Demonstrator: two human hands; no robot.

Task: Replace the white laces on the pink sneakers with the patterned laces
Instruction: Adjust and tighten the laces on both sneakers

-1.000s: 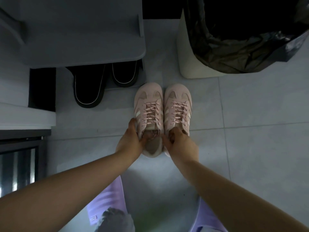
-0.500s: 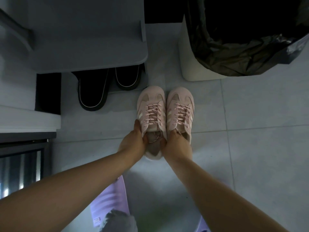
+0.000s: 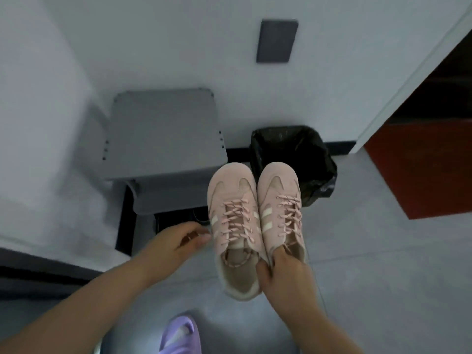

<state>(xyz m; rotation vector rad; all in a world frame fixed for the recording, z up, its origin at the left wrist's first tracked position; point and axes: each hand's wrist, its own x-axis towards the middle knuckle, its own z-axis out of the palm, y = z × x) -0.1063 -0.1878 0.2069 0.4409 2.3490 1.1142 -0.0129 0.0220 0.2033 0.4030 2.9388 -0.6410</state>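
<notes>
Two pink sneakers hang side by side above the floor, toes pointing away from me. The left sneaker (image 3: pixel 233 226) and the right sneaker (image 3: pixel 279 213) both carry pink laces (image 3: pixel 236 222) through their eyelets. My right hand (image 3: pixel 286 277) grips both shoes together at their heel openings, fingers curled inside. My left hand (image 3: pixel 178 242) is off the shoes, just left of the left sneaker, fingers loosely bent and holding nothing.
A grey stool (image 3: pixel 166 149) stands against the wall at left, with dark footwear (image 3: pixel 196 218) beneath it. A bin with a black liner (image 3: pixel 291 159) sits behind the sneakers. A purple slipper (image 3: pixel 182 335) shows at the bottom. An open doorway (image 3: pixel 429 154) lies to the right.
The sneakers were lifted off the floor, now held by my right hand alone. My left hand let go and moved left. The view tilted up to the wall.
</notes>
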